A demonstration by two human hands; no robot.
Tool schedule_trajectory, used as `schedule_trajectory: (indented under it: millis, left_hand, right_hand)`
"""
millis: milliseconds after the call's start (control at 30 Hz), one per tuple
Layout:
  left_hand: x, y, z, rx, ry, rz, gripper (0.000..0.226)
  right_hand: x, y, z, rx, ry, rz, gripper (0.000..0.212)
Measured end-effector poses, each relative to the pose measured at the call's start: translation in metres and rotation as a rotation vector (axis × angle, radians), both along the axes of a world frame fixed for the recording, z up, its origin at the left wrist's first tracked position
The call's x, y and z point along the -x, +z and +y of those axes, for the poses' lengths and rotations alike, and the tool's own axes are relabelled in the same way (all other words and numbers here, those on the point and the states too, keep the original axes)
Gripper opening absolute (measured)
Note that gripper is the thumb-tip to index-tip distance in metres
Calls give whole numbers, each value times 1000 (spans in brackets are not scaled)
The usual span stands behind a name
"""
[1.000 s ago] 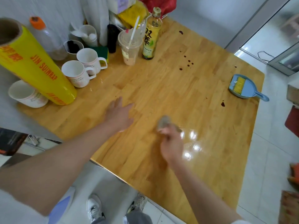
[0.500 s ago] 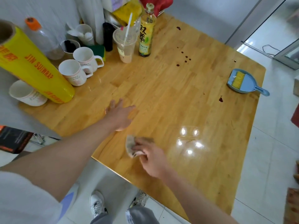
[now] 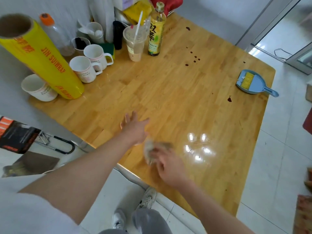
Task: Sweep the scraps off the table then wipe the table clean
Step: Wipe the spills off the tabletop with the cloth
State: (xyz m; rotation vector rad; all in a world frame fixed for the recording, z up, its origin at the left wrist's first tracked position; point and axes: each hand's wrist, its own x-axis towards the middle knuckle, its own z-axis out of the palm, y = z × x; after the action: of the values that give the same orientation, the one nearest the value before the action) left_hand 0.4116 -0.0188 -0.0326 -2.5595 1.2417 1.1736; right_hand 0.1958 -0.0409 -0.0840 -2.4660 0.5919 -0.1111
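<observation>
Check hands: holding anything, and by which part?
Right hand holds a crumpled rag on the table, fingers bunched over it; blur hides the exact hold. Left hand holds nothing, resting flat on the wood.

A crumpled grey cloth point(image 3: 149, 149) lies blurred on the glossy light wooden table point(image 3: 168, 102) near its front edge; dark red-brown droplet stains point(image 3: 194, 59) dot the table's far side.
</observation>
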Motion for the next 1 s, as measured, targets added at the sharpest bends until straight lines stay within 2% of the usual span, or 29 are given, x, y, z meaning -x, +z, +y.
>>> schedule_trajectory:
  millis: [33,67,100,133,167,233,267,300,333,367,467,500,533,600,700,733,767,800,833,867,933,967,1000]
  left_hand:
    - [1,-1,1,-2,-8,2,68]
    - [1,-2,1,-6,-13,0,70]
    - [0,-3,0,-12,-18,-6,72]
    - [0,-5,1,-16,-22,-15,75]
    - [0,-7,1,-15,-22,-27,77]
    - [3,-12,3,-5,-21,-46,78]
    - [4,-15,4,2,-16,-50,78]
    - [3,-17,3,10,-11,-51,78]
    - [4,-20,3,17,-9,-47,78]
    - [3,-21,3,23,-8,-46,78]
    - [1,-23,4,35,-7,-54,78]
    - [1,-23,4,40,-8,-56,78]
    - [2,-23,4,42,-15,-56,77]
    - [3,-21,5,39,-21,-55,78]
    - [5,-19,5,28,-26,-57,78]
    - [5,-19,5,26,-24,-56,78]
    - [4,-18,5,27,-21,-56,78]
    - [4,-18,4,28,-18,-57,78]
    - [3,-18,4,27,-15,-56,79]
    - [3,-18,3,25,-14,-56,79]
    - [3,-18,2,15,-15,-62,80]
    - [3,-17,2,9,-16,-61,80]
    - [3,-17,2,8,-17,-55,80]
  right_hand:
    - [14,2,2,11,264,28,39]
    - [28,6,-12,-3,360,25,42]
    - [39,8,-30,-17,291,20,44]
    - [50,10,-50,-42,76,20,44]
    - [59,13,-72,-79,-249,31,44]
    - [69,22,-100,-161,-1015,78,45]
    - [66,21,-96,-167,-1242,100,46]
    - [52,22,-81,-133,-1271,100,46]
    - [37,18,-59,-122,-1151,73,46]
    - [23,15,-32,-143,-920,42,44]
    - [25,3,39,-110,-51,60,38]
    - [39,3,36,-98,58,54,40]
    - [57,6,23,-128,-2,38,42]
    - [92,10,-17,-200,-388,52,47]
    - [128,17,-73,-197,-1213,14,42]
    - [121,15,-76,-172,-1391,32,42]
    - [105,14,-68,-156,-1456,31,43]
    - [85,13,-55,-169,-1399,-5,44]
    - [65,12,-36,-183,-1224,-44,44]
    - [48,8,-16,-178,-940,-61,44]
    - [36,2,20,-104,-221,7,39]
    - [43,-1,19,-93,45,28,40]
    - [53,4,5,-133,151,48,41]
